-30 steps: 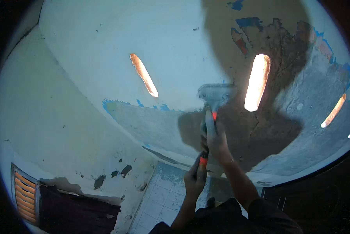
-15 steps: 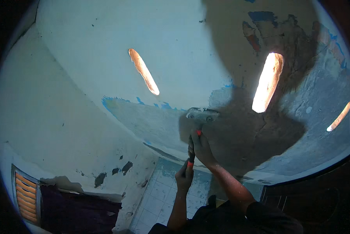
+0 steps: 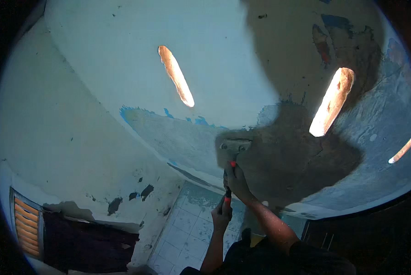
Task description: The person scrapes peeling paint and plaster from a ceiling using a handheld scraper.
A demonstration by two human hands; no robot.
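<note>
Both my hands are closed round the black and red handle of a long-handled wall scraper. My right hand grips it higher up, just below the blade head. Lower down, my left hand holds the shaft near a red band. The scraper's wide blade lies at the wall on a bare grey patch, a little below the ragged edge of pale paint. Shadow covers the head, so I cannot tell whether the whole blade edge touches. Blue flecks of paint show along that edge.
Bright elongated openings pierce the wall, one more to the right. A slatted window and a dark cloth are at lower left. Pale floor tiles lie below; dark furniture-like shapes stand at lower right.
The scraper head has moved down the wall, away from the paint edge onto the grey patch. Both hands have come down with it, and the view has shifted slightly.
</note>
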